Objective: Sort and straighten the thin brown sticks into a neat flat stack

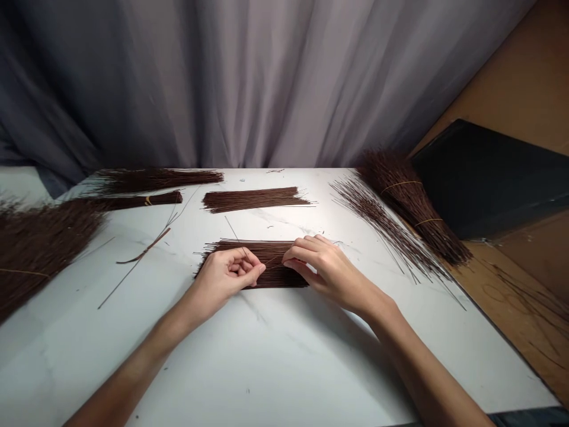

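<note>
Past the left hand [226, 274], on the tabletop [284, 362], lie a flat sheaf of brown sticks [255, 199] and two long bundles [133, 202]; right of the right hand [326, 268], a banded brush bundle [413, 204] beside a black box [489, 178].

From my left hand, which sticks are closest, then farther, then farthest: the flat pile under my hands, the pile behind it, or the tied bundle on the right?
From the left hand, pinching a thin stick:
1. Flat pile, touching, right under it.
2. Loose pile, behind, in the middle.
3. Tied bundle, far right edge.
</note>
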### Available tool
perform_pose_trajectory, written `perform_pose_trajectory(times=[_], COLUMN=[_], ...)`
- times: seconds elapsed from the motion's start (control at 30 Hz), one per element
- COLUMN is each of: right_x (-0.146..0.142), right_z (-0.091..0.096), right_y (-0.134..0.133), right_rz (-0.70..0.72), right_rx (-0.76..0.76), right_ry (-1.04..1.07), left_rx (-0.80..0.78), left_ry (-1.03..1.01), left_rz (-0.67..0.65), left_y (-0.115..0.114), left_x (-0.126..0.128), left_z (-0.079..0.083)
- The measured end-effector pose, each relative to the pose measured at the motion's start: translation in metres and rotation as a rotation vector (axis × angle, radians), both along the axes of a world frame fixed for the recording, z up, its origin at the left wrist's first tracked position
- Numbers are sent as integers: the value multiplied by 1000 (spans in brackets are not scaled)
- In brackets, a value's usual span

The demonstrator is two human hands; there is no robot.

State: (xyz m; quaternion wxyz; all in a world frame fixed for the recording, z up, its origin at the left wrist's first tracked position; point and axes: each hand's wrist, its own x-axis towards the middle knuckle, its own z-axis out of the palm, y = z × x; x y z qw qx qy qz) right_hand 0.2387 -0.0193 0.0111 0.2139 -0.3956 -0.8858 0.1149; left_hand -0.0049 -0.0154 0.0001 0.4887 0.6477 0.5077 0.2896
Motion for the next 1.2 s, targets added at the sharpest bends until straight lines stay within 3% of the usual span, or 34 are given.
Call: perform_pose_trajectory(times=[0.27, 0.7, 0.93, 1.07, 1.2], right_x=[3, 4, -21, -31, -26], right_z=[5, 5, -2, -7, -10], right_y=[1, -1, -9, -15, -15], right_rz=[9, 12, -46, -14, -86], right_rx=[-5, -18, 277, 370, 425], right_ry=[-2, 28, 44, -108, -178], left_rx=[-191, -207, -250, -272, -252], left_ry=[-42, -108, -91, -67, -55], left_rz=[-25, -48, -124, -161, -173], left_y=[0, 2, -3, -7, -6], left_x=[-2, -3, 4, 9, 8], left_z=[9, 7, -3, -7, -7])
